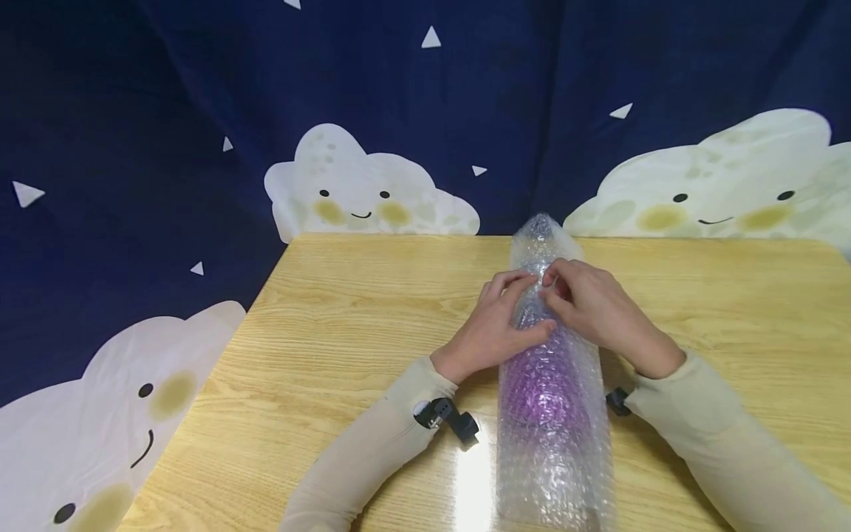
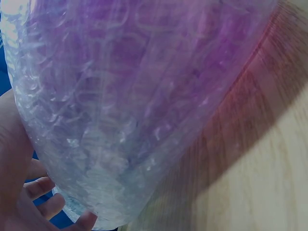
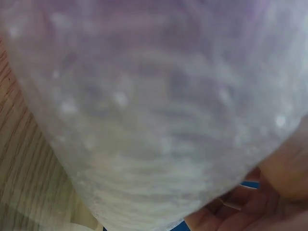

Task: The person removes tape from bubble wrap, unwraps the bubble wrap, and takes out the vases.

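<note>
My left grip [image 1: 493, 324], thumb and fingers spread, rests against a bubble-wrapped purple bundle [image 1: 548, 403] lying lengthwise on the wood-grain desk [image 1: 372, 310] before me as my right grip [image 1: 598, 304] pinches its wrapping [image 1: 540, 240] toward the far end.

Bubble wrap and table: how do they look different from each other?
The bubble wrap is see-through and bumpy; the table is solid, with a flat top. The bubble wrap is clear, with purple showing through; the table is yellowish-brown with wood lines. The bubble wrap looks long and narrow; the table is much wider. Both shine where light hits them.
</note>
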{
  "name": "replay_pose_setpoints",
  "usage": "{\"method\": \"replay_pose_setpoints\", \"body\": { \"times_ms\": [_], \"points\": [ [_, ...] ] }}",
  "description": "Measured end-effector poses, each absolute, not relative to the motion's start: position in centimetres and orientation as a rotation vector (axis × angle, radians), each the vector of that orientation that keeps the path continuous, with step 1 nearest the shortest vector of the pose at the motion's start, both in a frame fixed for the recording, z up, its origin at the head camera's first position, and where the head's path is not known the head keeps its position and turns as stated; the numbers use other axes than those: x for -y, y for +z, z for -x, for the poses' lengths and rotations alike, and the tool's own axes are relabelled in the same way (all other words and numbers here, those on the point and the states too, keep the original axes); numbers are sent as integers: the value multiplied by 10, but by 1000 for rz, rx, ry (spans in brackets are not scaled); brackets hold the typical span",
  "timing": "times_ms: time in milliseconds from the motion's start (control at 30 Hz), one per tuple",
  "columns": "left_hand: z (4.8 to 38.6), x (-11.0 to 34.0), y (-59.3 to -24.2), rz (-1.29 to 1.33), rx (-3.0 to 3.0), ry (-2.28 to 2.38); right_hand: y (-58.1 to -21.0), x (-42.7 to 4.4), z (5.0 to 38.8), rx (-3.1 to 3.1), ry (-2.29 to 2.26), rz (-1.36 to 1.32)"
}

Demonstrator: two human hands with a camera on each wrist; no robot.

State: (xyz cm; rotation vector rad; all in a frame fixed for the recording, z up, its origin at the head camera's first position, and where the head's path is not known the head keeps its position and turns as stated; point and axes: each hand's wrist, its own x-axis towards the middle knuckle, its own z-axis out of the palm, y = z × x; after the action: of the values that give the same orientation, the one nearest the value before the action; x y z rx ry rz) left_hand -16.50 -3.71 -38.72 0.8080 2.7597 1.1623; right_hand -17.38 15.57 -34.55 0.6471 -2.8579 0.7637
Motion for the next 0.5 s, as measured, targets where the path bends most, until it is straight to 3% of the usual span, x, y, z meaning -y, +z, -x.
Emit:
{"method": "replay_pose_setpoints", "body": {
  "times_ms": [500],
  "points": [
    [165, 36, -390, -805, -2773, 1182, -346, -159, 175, 2859, 761, -646]
  ]
}}
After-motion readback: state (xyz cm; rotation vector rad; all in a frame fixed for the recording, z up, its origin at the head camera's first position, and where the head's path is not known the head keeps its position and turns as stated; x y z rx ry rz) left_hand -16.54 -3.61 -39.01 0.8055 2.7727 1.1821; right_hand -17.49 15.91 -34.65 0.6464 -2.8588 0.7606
